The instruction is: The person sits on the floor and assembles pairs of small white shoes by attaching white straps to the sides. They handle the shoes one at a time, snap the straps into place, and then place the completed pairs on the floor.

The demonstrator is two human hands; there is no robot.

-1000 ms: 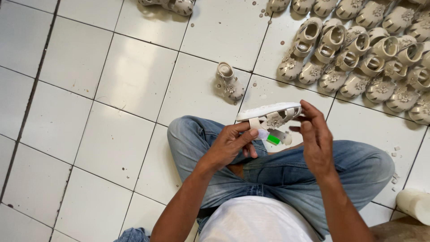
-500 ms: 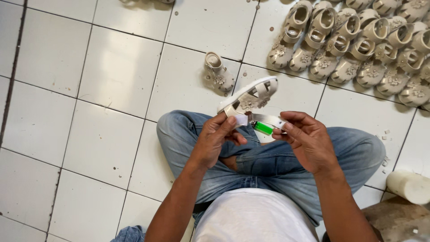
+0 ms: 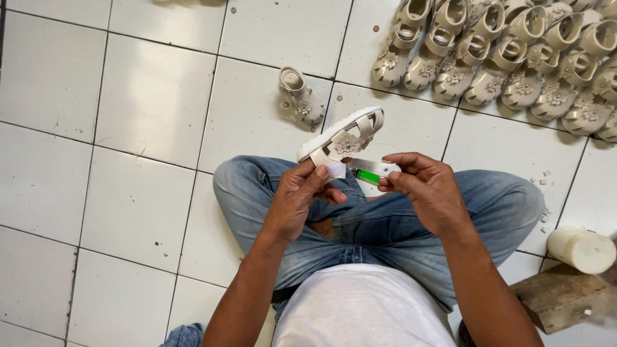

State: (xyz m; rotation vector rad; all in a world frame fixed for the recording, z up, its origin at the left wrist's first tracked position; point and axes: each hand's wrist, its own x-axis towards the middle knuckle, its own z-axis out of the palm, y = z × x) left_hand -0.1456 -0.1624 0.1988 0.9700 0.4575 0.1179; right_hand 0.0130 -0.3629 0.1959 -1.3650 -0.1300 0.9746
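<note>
A small cream sandal (image 3: 342, 136) with a flower on its strap is held above the lap of a person seated cross-legged on a white tiled floor (image 3: 148, 103). The left hand (image 3: 297, 196) grips it from below at the heel end, fingers curled shut around it, so the sandal juts up and away from the hand. The right hand (image 3: 429, 191) sits just beside it to the right, fingers closed on a silver and green lighter (image 3: 371, 172) that points toward the sandal's heel. Both hands hover over blue jeans (image 3: 379, 218). A single matching sandal (image 3: 300, 95) lies on the floor just beyond. Rows of similar sandals (image 3: 508, 58) fill the upper right. A white candle (image 3: 581, 249) rests on a wooden block (image 3: 565, 295) at lower right.
</note>
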